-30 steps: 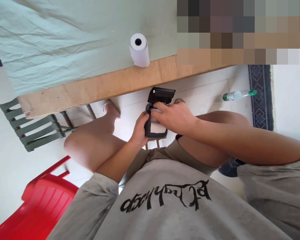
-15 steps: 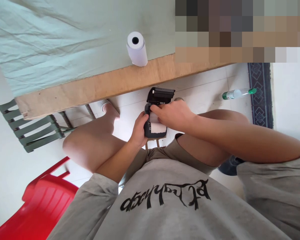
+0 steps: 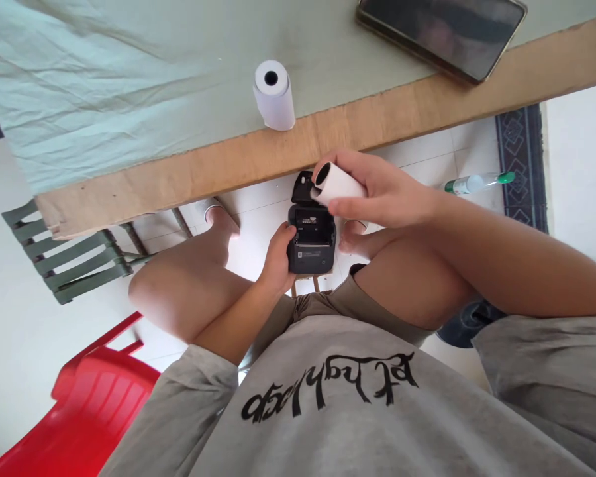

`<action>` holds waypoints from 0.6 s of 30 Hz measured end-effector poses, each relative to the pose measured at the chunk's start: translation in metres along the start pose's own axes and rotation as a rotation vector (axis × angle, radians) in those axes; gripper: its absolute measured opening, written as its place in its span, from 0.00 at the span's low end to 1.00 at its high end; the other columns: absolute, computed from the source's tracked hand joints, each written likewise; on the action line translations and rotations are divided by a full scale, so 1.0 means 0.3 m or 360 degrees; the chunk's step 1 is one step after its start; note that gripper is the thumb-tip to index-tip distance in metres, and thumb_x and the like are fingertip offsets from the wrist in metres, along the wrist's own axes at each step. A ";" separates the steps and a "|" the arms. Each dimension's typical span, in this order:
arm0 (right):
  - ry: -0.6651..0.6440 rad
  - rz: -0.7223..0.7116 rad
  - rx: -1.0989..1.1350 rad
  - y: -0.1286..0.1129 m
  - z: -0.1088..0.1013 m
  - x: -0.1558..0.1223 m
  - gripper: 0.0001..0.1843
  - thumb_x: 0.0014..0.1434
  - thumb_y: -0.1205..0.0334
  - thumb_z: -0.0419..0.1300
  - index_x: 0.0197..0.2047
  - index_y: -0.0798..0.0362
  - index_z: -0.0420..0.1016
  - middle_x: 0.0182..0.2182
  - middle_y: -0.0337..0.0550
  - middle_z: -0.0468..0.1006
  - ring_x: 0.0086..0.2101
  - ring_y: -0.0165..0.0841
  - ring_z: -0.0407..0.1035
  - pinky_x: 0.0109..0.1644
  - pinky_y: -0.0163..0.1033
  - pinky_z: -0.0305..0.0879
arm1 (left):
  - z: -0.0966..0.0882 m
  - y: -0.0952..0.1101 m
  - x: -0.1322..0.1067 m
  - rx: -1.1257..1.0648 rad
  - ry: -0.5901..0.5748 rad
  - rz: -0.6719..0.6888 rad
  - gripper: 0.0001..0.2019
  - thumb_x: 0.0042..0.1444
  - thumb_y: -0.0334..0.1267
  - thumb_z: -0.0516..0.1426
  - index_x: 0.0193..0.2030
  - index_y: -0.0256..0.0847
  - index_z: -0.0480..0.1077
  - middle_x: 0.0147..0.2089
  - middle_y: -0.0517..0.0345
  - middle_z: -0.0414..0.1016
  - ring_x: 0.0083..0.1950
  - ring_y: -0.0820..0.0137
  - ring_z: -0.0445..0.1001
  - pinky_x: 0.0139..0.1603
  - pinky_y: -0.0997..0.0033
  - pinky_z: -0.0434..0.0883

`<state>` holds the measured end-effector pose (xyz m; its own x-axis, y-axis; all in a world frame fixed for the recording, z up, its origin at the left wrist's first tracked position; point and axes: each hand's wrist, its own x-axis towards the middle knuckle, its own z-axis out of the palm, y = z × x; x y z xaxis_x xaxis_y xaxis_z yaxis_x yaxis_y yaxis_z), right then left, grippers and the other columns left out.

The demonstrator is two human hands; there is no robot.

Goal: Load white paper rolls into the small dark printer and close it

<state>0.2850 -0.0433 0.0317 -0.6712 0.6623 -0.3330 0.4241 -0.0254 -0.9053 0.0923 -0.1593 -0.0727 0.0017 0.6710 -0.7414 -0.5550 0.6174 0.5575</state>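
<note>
My left hand [image 3: 279, 257] grips the left side of a small black receipt printer [image 3: 312, 255] above my lap. The printer's lid [image 3: 302, 188] is swung up at the far side, and its paper bay shows with no roll inside. Above the bay's right side, my right hand [image 3: 377, 189] holds a thin white paper roll [image 3: 345, 185] with a wide hollow core between thumb and fingers. Part of the lid is hidden behind that roll. A fuller white paper roll [image 3: 278, 106] with a small dark core stands on the table near its edge.
The wooden table edge [image 3: 203, 165] runs just beyond the printer, with a pale green cloth [image 3: 129, 99] on top. A phone [image 3: 447, 30] lies at the upper right. On the floor are a plastic bottle [image 3: 479, 183], a green strap stool [image 3: 74, 258] and a red chair [image 3: 99, 384].
My right hand has lifted the paper roll out of the printer bay and up to the right. My left hand still holds the printer in the same place.
</note>
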 end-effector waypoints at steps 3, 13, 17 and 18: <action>0.0153 -0.0196 -0.0319 0.002 -0.003 0.008 0.23 0.66 0.47 0.61 0.53 0.57 0.69 0.47 0.44 0.79 0.45 0.24 0.70 0.52 0.33 0.69 | 0.011 0.011 -0.007 -0.0009 0.0010 -0.0001 0.21 0.50 0.55 0.70 0.41 0.42 0.75 0.36 0.60 0.83 0.36 0.67 0.82 0.39 0.67 0.77; 0.1053 -0.0150 -0.1035 -0.039 -0.168 0.184 0.35 0.74 0.46 0.53 0.69 0.69 0.70 0.65 0.56 0.74 0.66 0.41 0.67 0.73 0.43 0.62 | -0.004 0.003 -0.007 0.0023 0.0026 0.0026 0.22 0.46 0.55 0.71 0.40 0.43 0.75 0.34 0.59 0.81 0.35 0.65 0.80 0.39 0.63 0.77; 0.1048 0.0188 -0.1001 -0.068 -0.175 0.217 0.36 0.68 0.54 0.56 0.72 0.69 0.69 0.65 0.54 0.76 0.68 0.46 0.69 0.75 0.50 0.58 | -0.013 0.003 -0.004 0.0025 0.0029 0.0034 0.23 0.45 0.56 0.72 0.40 0.43 0.75 0.33 0.59 0.80 0.39 0.62 0.83 0.41 0.62 0.78; 0.1053 0.0208 -0.1009 -0.077 -0.164 0.215 0.39 0.67 0.54 0.56 0.74 0.70 0.66 0.67 0.55 0.75 0.70 0.48 0.67 0.76 0.51 0.58 | -0.013 0.003 -0.004 0.0020 0.0020 0.0041 0.24 0.44 0.55 0.72 0.40 0.43 0.75 0.34 0.59 0.81 0.41 0.60 0.84 0.43 0.62 0.79</action>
<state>0.2618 0.0370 0.0442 -0.1935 0.9807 -0.0272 0.8565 0.1553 -0.4922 0.0884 -0.1612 -0.0727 -0.0231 0.6815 -0.7314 -0.5442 0.6051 0.5811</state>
